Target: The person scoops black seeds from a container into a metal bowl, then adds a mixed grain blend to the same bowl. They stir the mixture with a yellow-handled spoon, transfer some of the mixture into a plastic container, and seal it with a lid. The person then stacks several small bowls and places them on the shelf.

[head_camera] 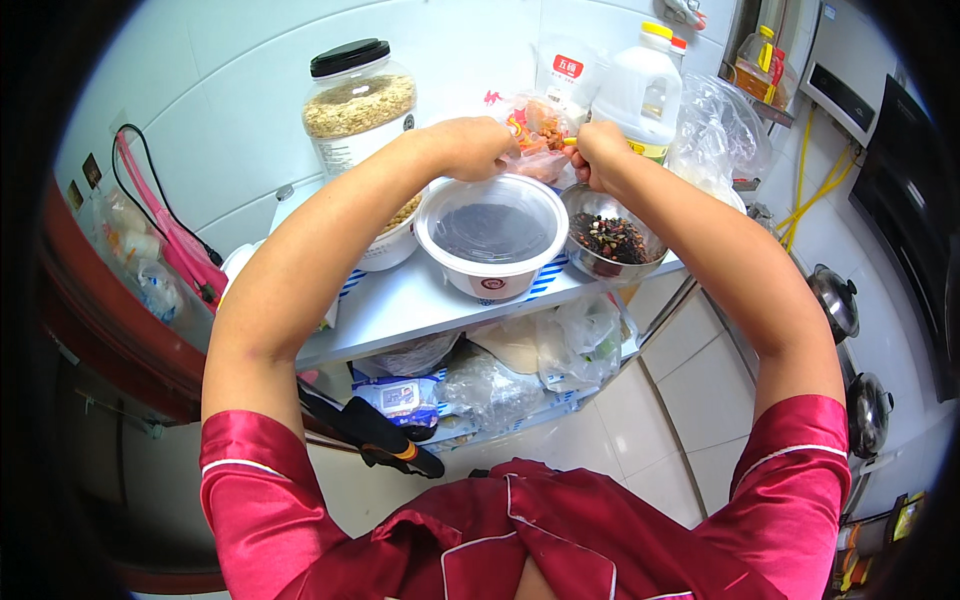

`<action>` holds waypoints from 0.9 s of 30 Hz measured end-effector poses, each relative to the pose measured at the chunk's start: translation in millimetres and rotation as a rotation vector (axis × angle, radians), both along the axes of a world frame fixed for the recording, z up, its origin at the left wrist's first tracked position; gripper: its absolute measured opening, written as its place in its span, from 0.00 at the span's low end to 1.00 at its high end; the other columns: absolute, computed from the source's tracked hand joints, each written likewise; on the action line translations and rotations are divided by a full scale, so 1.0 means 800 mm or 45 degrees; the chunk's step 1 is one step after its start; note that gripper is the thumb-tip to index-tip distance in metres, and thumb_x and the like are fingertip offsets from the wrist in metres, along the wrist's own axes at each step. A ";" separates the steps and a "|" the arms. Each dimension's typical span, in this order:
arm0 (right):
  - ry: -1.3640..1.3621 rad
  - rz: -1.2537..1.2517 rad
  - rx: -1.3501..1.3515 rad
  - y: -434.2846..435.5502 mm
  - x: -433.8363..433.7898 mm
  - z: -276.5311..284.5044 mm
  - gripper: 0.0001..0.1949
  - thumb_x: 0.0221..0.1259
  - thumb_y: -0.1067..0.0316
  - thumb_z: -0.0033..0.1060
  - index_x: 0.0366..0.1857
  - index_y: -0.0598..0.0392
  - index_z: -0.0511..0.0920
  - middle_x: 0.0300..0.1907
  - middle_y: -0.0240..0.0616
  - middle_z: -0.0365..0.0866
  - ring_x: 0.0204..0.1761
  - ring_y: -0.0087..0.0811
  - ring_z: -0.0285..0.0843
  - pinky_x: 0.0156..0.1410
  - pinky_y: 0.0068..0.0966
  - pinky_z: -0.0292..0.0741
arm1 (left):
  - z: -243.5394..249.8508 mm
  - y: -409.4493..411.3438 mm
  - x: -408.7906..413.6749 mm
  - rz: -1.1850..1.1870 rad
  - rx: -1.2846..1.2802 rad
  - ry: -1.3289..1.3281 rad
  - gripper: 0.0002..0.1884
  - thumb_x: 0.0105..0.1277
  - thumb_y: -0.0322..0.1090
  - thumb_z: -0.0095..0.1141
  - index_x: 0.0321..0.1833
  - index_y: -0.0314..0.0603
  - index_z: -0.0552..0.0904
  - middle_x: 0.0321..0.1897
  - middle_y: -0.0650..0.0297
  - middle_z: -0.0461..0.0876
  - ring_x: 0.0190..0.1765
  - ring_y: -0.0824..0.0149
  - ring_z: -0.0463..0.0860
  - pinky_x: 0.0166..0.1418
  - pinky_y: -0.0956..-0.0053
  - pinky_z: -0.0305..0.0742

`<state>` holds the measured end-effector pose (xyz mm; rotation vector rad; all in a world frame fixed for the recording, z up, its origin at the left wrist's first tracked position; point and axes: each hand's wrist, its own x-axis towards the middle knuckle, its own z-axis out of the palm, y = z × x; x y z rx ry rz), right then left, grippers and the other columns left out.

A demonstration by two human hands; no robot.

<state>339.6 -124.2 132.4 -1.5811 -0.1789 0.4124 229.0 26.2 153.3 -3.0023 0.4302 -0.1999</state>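
My left hand [477,148] grips the near left edge of a printed plastic bag [531,124] with reddish-brown pieces inside, at the back of the shelf. At the bag's right side, my right hand [598,154] is closed on a small yellow item [571,141], whose kind I cannot tell. Just in front of the hands stands a white tub with a clear lid [491,225], dark contents showing through. To its right, a steel bowl [613,262] holds a dark, mixed dried blend [609,238]. Partly behind my left forearm is a white bowl of beige beans [390,244].
A black-lidded jar of oat flakes [358,105] stands back left. A white plastic jug [637,94] and clear plastic bags [716,135] are back right. The lower shelf bears bags [491,386] and a blue wipes pack [399,399]. A folded umbrella [382,435] lies below left.
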 end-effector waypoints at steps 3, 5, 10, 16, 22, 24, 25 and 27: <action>-0.034 0.014 0.011 -0.013 -0.014 0.003 0.12 0.57 0.71 0.34 0.19 0.60 0.70 0.13 0.38 0.67 0.11 0.26 0.58 0.15 0.24 0.55 | 0.008 -0.008 -0.004 0.016 0.036 0.015 0.16 0.55 0.30 0.52 0.48 0.42 0.80 0.32 0.49 0.81 0.37 0.53 0.81 0.44 0.64 0.73; -0.076 0.050 0.016 -0.021 -0.018 0.003 0.12 0.56 0.71 0.33 0.19 0.60 0.70 0.13 0.38 0.66 0.11 0.26 0.58 0.15 0.24 0.54 | 0.012 -0.012 -0.005 0.023 0.066 0.011 0.16 0.55 0.30 0.52 0.47 0.41 0.80 0.32 0.49 0.81 0.37 0.53 0.81 0.44 0.64 0.73; -0.098 0.059 -0.014 -0.035 -0.005 -0.007 0.11 0.54 0.72 0.34 0.18 0.61 0.69 0.12 0.38 0.65 0.10 0.27 0.57 0.14 0.24 0.54 | 0.011 -0.013 0.001 -0.007 0.071 -0.014 0.15 0.55 0.30 0.51 0.46 0.40 0.80 0.31 0.49 0.81 0.36 0.52 0.81 0.44 0.63 0.73; -0.086 0.020 0.140 -0.047 -0.021 -0.003 0.11 0.53 0.74 0.34 0.16 0.62 0.69 0.11 0.39 0.64 0.10 0.27 0.55 0.14 0.24 0.52 | 0.015 -0.020 -0.005 0.015 0.095 0.006 0.15 0.55 0.29 0.51 0.46 0.40 0.80 0.32 0.48 0.81 0.37 0.51 0.80 0.44 0.63 0.73; 0.022 0.070 0.230 -0.066 -0.036 0.017 0.06 0.62 0.67 0.37 0.29 0.56 0.64 0.17 0.30 0.64 0.12 0.18 0.52 0.15 0.19 0.50 | 0.013 -0.020 -0.001 0.014 0.072 -0.029 0.15 0.54 0.28 0.51 0.46 0.39 0.80 0.32 0.47 0.80 0.37 0.51 0.80 0.44 0.62 0.73; 0.034 0.089 0.277 -0.079 -0.040 0.021 0.07 0.60 0.70 0.36 0.26 0.59 0.65 0.18 0.34 0.64 0.12 0.20 0.53 0.15 0.20 0.51 | 0.012 -0.019 0.000 0.000 0.071 -0.033 0.15 0.54 0.28 0.52 0.46 0.38 0.80 0.32 0.47 0.80 0.37 0.50 0.80 0.44 0.62 0.73; 0.042 0.098 0.299 -0.088 -0.042 0.022 0.08 0.59 0.71 0.36 0.24 0.60 0.65 0.18 0.36 0.65 0.12 0.20 0.53 0.15 0.20 0.51 | 0.012 -0.018 0.001 -0.008 0.070 -0.036 0.15 0.54 0.28 0.52 0.46 0.38 0.80 0.32 0.47 0.80 0.37 0.50 0.80 0.44 0.62 0.73; 0.065 0.146 0.311 -0.109 -0.058 0.027 0.05 0.62 0.69 0.38 0.31 0.58 0.64 0.18 0.33 0.65 0.12 0.18 0.52 0.14 0.17 0.51 | 0.010 -0.010 0.001 -0.027 0.073 -0.052 0.15 0.54 0.28 0.52 0.46 0.38 0.80 0.31 0.47 0.80 0.36 0.50 0.80 0.43 0.62 0.73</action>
